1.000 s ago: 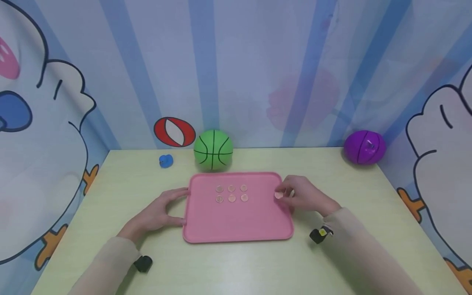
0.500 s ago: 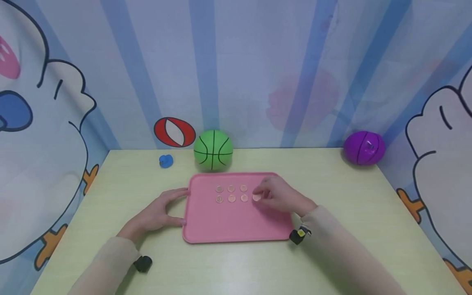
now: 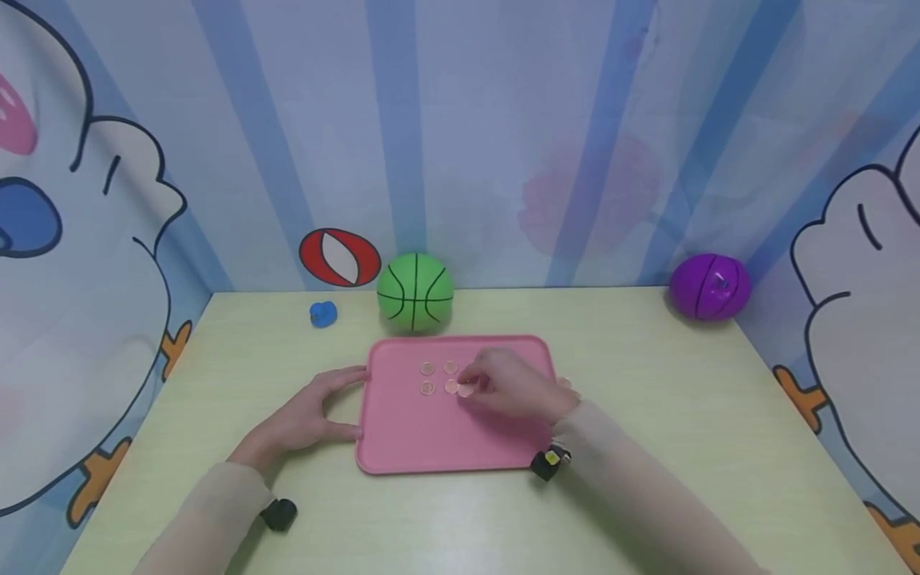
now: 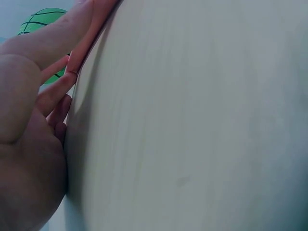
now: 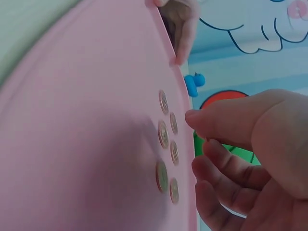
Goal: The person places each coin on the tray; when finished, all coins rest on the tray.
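Note:
A pink tray (image 3: 460,447) lies on the table with small round coins (image 3: 427,388) on it in two rows. Over the tray, my right hand (image 3: 506,383) pinches another coin (image 3: 465,390) between thumb and fingertips, overlapping the right end of the rows in the head view. The right wrist view shows six coins (image 5: 161,176) flat on the tray beneath the hand; the pinched coin is mostly hidden there. My left hand (image 3: 305,411) rests at the tray's left rim, thumb and fingers spread and touching the edge.
A green ball (image 3: 415,293) sits behind the tray, with a small blue toy duck (image 3: 323,314) to its left. Far right at the back is a purple ball (image 3: 710,287). Beside the tray's right rim, a pale coin-like piece (image 3: 565,383) shows past my right wrist.
My right hand has travelled left from the tray's right rim with the coin pinched, now covering the right end of the rows. The left hand has stayed put.

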`<state>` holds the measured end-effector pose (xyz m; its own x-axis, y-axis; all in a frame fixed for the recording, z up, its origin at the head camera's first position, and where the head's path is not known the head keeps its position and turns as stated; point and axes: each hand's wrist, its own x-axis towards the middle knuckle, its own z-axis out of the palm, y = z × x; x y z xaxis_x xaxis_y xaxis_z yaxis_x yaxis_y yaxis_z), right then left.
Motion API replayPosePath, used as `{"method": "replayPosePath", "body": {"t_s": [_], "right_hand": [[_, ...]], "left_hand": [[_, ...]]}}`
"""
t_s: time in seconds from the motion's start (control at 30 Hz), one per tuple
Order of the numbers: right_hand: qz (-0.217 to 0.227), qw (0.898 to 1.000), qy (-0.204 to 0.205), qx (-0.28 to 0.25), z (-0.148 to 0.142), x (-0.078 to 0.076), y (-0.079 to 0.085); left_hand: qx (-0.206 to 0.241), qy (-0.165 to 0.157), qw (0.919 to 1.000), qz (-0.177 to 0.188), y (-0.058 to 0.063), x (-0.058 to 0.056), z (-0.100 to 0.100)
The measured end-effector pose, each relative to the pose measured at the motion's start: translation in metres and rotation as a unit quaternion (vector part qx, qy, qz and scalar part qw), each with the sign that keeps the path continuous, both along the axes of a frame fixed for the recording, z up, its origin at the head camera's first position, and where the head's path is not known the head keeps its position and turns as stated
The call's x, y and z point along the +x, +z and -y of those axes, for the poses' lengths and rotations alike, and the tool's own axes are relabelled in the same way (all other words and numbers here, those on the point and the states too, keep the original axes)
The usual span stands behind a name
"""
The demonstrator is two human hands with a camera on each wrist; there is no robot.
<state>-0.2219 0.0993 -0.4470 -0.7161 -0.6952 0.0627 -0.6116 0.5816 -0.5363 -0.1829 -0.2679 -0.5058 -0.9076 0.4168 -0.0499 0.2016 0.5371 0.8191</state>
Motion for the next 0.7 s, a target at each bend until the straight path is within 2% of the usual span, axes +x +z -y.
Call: {"method": "replayPosePath", "body": {"t_s": [0.27,0.7], "right_hand": [[0.005,1.000,-0.002,0.004,0.021,0.003,-0.010],[-0.005,0.999,-0.010,0.053,0.047,0.011,-0.019]], "left_hand": [[0.004,-0.003,1.0000,-0.007,0.000,0.000,-0.001],[-0.002,-0.008,0.9998,-0.017,0.000,0.000,-0.001]]}}
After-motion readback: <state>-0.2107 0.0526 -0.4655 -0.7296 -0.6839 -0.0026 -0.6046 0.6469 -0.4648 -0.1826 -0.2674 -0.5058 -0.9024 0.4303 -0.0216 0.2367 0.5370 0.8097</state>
